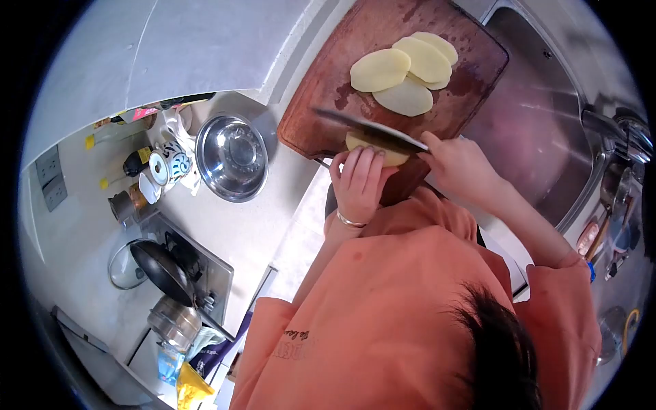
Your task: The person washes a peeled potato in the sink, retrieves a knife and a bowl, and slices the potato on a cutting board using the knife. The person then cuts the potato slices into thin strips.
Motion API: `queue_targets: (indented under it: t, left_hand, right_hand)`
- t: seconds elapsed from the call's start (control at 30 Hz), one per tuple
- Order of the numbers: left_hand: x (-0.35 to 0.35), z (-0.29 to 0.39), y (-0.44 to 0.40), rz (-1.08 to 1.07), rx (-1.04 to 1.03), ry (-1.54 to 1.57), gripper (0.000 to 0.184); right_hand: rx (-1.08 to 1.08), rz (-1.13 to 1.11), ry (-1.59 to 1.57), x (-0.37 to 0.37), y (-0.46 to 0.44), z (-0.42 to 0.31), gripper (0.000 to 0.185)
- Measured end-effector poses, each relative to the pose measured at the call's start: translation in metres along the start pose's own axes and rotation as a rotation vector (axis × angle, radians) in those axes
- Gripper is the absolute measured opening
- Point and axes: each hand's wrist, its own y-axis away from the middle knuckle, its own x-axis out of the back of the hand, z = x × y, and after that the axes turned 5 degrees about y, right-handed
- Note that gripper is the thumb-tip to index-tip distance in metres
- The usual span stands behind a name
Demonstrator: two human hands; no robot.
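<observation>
A peeled potato piece (395,158) lies near the front edge of a brown wooden cutting board (311,116). My left hand (359,183), a bracelet at its wrist, presses the potato down with its fingers held together on top. In my right hand (459,162), fingers wrapped round the handle, is a kitchen knife (372,127). Its blade runs along the far side of the potato, close to my left fingertips; whether it is cutting in, I cannot tell. Farther back on the board, several pale oval potato slices (380,70) overlap in a loose group.
A steel sink (533,130) adjoins the board on the right. To the left, a shiny metal bowl (232,157) stands on the white counter, near bottles and an enamel mug (159,168). A stove with a dark pan (162,271) and a steel pot (173,321) is at lower left.
</observation>
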Motion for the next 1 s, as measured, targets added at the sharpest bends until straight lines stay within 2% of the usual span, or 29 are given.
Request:
queue_targets:
  t: [0.03, 0.1, 0.17, 0.23, 0.27, 0.3, 0.37, 0.5, 0.57, 0.6, 0.67, 0.7, 0.77, 0.87, 0.97, 1.0]
  left_hand:
    - [0.0, 0.0, -0.001, -0.004, 0.001, -0.001, 0.042]
    - [0.002, 0.0, 0.0, 0.0, -0.002, -0.006, 0.041]
    - [0.003, 0.0, 0.001, 0.001, -0.003, -0.013, 0.041]
    - [0.003, -0.001, 0.0, 0.005, -0.019, -0.004, 0.037]
    - [0.003, -0.001, -0.001, 0.008, -0.021, -0.005, 0.037]
    - [0.003, -0.001, -0.001, 0.004, -0.024, -0.011, 0.037]
    - [0.003, -0.001, -0.002, 0.001, -0.029, -0.017, 0.037]
    - [0.003, -0.001, -0.002, -0.003, -0.026, -0.026, 0.039]
    - [0.003, -0.001, -0.002, -0.012, -0.025, -0.03, 0.041]
    - [0.003, -0.001, -0.002, -0.017, -0.022, -0.026, 0.04]
    - [0.003, 0.0, -0.003, -0.019, -0.022, -0.02, 0.04]
    - [0.003, 0.0, -0.003, -0.014, -0.024, -0.02, 0.04]
    - [0.003, -0.001, -0.002, -0.01, -0.025, -0.022, 0.04]
    - [0.002, -0.001, 0.001, 0.013, -0.029, -0.005, 0.041]
    - [0.003, -0.003, 0.006, 0.038, -0.047, 0.006, 0.04]
    - [0.002, -0.004, 0.008, 0.056, -0.051, 0.019, 0.04]
  right_hand:
    - [0.004, 0.004, 0.005, 0.003, -0.002, 0.006, 0.019]
    - [-0.021, 0.06, -0.291, 0.009, -0.006, 0.02, 0.015]
    - [-0.088, 0.06, -0.337, 0.016, -0.007, 0.027, 0.015]
    - [-0.235, -0.027, -0.423, 0.031, -0.007, 0.031, 0.015]
    - [-0.326, -0.117, -0.564, 0.036, -0.007, 0.032, 0.015]
    - [-0.325, -0.113, -0.563, 0.041, -0.007, 0.035, 0.015]
    - [-0.318, -0.264, -0.569, 0.047, -0.006, 0.043, 0.015]
    - [-0.288, -0.325, -0.627, 0.051, -0.001, 0.045, 0.02]
    - [-0.179, -0.204, -0.532, 0.046, 0.005, 0.041, 0.037]
    - [-0.18, -0.202, -0.532, 0.04, 0.007, 0.042, 0.037]
    - [0.074, 0.048, -0.322, 0.026, 0.011, 0.047, 0.052]
    - [0.074, 0.048, -0.321, 0.031, 0.014, 0.041, 0.052]
    - [-0.045, -0.005, 0.014, 0.046, 0.021, 0.02, 0.052]
    - [0.023, 0.068, 0.083, 0.043, 0.035, 0.004, 0.048]
    - [0.024, 0.07, 0.114, 0.043, 0.052, -0.019, 0.04]
    - [0.01, 0.006, 0.132, 0.048, 0.057, -0.029, 0.037]
